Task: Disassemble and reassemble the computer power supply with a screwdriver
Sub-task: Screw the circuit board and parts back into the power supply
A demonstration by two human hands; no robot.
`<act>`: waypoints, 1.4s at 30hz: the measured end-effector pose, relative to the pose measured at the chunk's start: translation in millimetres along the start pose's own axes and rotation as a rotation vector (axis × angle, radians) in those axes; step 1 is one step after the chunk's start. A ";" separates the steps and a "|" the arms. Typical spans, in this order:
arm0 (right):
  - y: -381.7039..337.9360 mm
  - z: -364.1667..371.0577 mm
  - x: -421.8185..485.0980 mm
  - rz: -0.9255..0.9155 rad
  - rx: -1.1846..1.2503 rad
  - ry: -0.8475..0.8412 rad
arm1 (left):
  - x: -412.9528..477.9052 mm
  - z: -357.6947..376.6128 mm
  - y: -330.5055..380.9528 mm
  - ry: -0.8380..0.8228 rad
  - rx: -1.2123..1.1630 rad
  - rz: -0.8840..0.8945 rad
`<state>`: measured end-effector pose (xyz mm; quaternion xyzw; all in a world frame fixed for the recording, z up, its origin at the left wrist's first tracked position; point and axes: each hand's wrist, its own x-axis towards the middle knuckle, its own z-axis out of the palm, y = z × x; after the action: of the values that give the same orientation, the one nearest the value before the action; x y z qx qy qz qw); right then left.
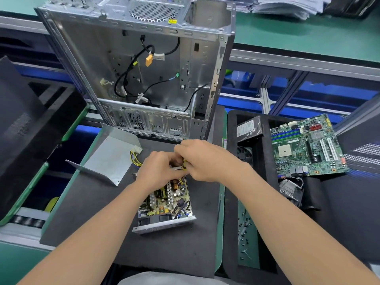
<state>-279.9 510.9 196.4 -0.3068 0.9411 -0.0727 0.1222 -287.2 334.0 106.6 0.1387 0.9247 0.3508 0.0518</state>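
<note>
— Where did the power supply sit when you looked?

— On my feed the power supply (164, 204) lay on the black mat (92, 212), right of its middle. Its lid was off and its circuit board faced up. A bent metal cover (111, 159) lay apart from it, toward the mat's left edge. A bundle of yellow wires (136, 155) with a white plug showed between the two.

— And the hands?

— Both were together over the far end of the supply, touching each other. I saw the right hand (205, 161) wrapped round the yellow-and-black handle of the screwdriver (184, 164). The left hand (158, 169) had its fingers curled over the silver shaft. I could not see the tip, or what it met.

— Anything else around?

— The open computer case (144, 68) stood upright at the mat's far edge, with loose cables hanging inside. Just beside the mat's right edge I saw a black tray (232, 182). It held a motherboard (306, 145) toward its far right and a hard drive (248, 126) at its far left corner. Small screws (244, 229) were scattered along its near left side.
</note>
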 end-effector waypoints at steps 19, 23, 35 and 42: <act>-11.0 11.5 -0.9 0.135 -0.068 0.236 | -0.6 3.8 -1.2 0.015 0.075 -0.012; -4.9 3.6 -10.8 -0.021 -0.151 0.055 | -2.4 0.5 3.7 0.027 0.027 0.018; -4.4 16.8 -0.6 0.379 0.024 0.228 | -1.3 2.8 1.3 0.026 0.056 -0.045; -8.4 18.2 1.4 0.456 -0.025 0.291 | 0.3 5.3 1.7 0.038 0.068 -0.087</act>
<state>-271.4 502.2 180.5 -0.0745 0.9944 -0.0752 -0.0050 -286.1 338.7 103.8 0.0936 0.9421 0.3190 0.0448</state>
